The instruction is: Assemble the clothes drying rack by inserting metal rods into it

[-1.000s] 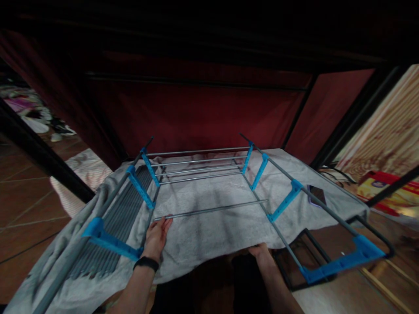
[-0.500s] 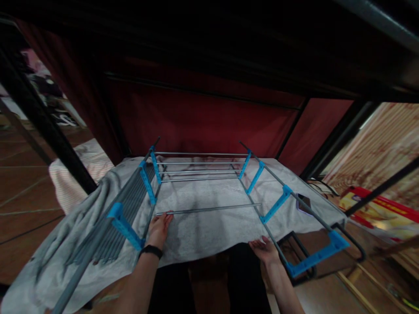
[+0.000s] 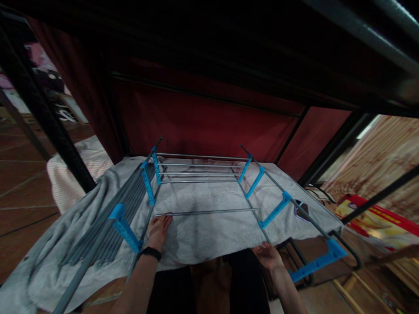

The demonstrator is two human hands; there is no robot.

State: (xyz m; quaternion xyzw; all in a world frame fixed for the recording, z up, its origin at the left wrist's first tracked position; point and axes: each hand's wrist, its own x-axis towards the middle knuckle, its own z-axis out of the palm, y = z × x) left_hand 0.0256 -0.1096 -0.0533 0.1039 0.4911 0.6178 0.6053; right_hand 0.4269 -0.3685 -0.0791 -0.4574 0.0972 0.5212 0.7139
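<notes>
My left hand [image 3: 158, 230] pinches the left end of a thin grey metal tube [image 3: 209, 213], which lies crosswise between two side frames; its right end reaches the lower right rail. Each side frame has grey rails joined by blue plastic brackets [image 3: 148, 183]. At the lower right, my right hand [image 3: 266, 256] is palm up beside the lower right rail [image 3: 251, 205], overlapping its near part. Its fingers are loosely bent and apart, with nothing seen in them. Several crossbars [image 3: 199, 174] join the frames at the far end.
A grey blanket [image 3: 203, 237] lies beneath the frames. Several loose grey tubes [image 3: 121, 218] are bundled at the left. A phone [image 3: 301, 210] rests by the right rail. Dark metal posts [image 3: 52, 113] and a beam overhead surround the space; a red-and-yellow box [image 3: 379, 220] is at the right.
My right hand has shifted slightly right and now covers part of the lower right rail. My left hand stays on the tube's end. The view has tilted a little.
</notes>
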